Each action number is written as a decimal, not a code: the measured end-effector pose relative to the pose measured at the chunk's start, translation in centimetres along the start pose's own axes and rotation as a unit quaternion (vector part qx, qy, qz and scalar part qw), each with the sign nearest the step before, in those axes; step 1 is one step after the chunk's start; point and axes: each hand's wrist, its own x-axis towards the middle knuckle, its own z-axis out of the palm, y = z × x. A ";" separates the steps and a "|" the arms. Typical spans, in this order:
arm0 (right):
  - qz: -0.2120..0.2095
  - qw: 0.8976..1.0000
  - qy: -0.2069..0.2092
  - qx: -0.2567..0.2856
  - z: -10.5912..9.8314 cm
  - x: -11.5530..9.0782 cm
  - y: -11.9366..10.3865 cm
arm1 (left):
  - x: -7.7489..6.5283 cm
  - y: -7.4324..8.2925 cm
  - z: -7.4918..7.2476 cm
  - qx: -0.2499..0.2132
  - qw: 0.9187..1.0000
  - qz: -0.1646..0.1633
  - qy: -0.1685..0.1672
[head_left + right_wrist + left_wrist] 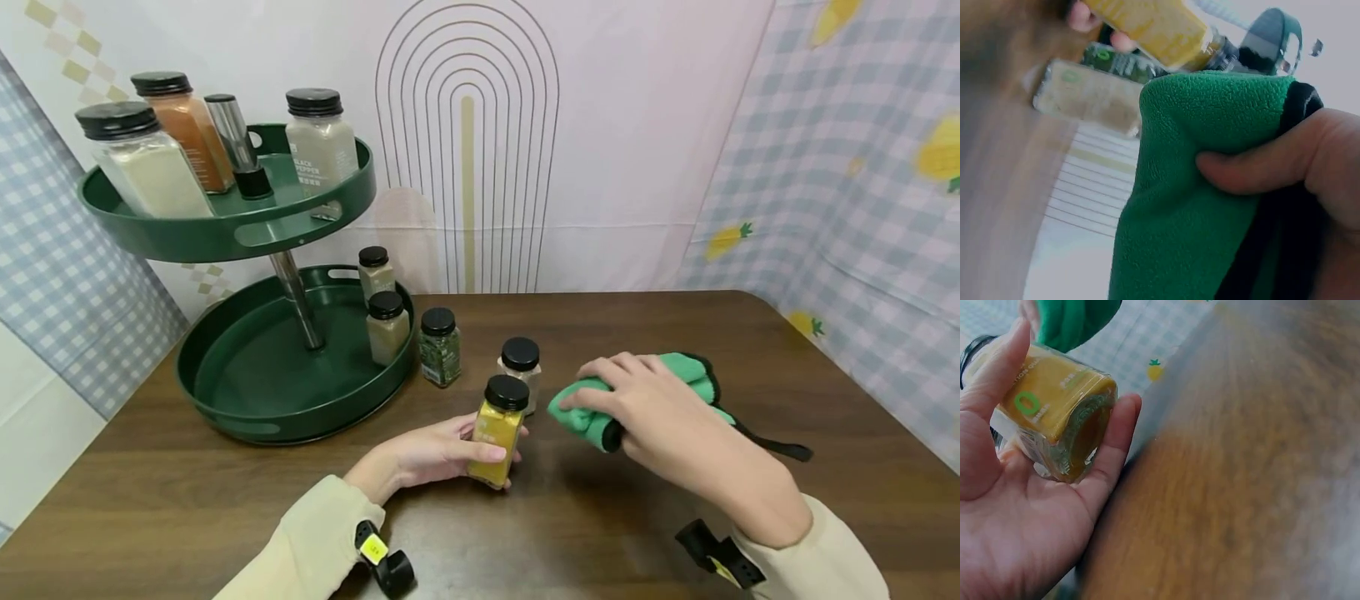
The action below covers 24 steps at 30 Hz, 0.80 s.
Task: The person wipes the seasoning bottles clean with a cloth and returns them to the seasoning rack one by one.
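Note:
My left hand (442, 454) grips a square glass spice jar (496, 433) of yellow powder with a black lid, tilted slightly over the table. In the left wrist view the thumb lies along one side of the yellow jar (1054, 406) and its glass base faces the camera. To the right, my right hand (652, 408) holds a bunched green cloth (588, 408) with black edging. The right wrist view shows the thumb pressing into the green cloth (1210, 137), close to the jar. Just behind the yellow jar stands a jar of pale powder (522, 367), partly hidden by it.
A jar of green herbs (440, 350) stands beside the two-tier green rack (247, 425). Its lower tier bears two small jars (387, 333); its upper tier holds larger jars (322, 142) and a metal cylinder (238, 146). A black strap (772, 442) trails from the cloth across the wooden table (600, 533).

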 end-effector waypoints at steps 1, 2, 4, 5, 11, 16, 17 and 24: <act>0.010 1.000 0.008 -0.001 -0.2 -0.1 0.1 | 0.0 0.0 0.0 -0.003 1.000 -0.002 0.001; 0.020 1.000 0.023 0.004 -0.4 -0.2 0.2 | 0.1 0.1 0.1 -0.007 1.000 -0.004 0.003; 0.028 0.997 0.069 0.024 -0.7 -0.2 0.2 | 0.2 0.1 0.2 -0.009 1.000 -0.007 0.006; 0.027 0.995 0.094 0.035 -0.8 -0.2 0.0 | 0.2 0.2 0.2 -0.011 1.000 -0.009 0.008; 0.032 0.984 0.149 0.090 0.1 0.6 -1.8 | 0.1 0.2 0.2 -0.009 1.000 -0.013 0.011; 0.018 0.985 0.151 0.086 1.1 1.5 -2.7 | -0.1 0.3 0.3 -0.002 1.000 -0.014 0.008; 0.013 0.986 0.148 0.081 1.1 1.7 -2.7 | 0.0 0.2 0.3 -0.001 1.000 -0.013 0.007; 0.001 0.996 0.048 0.069 0.0 3.9 -2.8 | 0.1 0.3 0.2 -0.006 1.000 -0.010 -0.004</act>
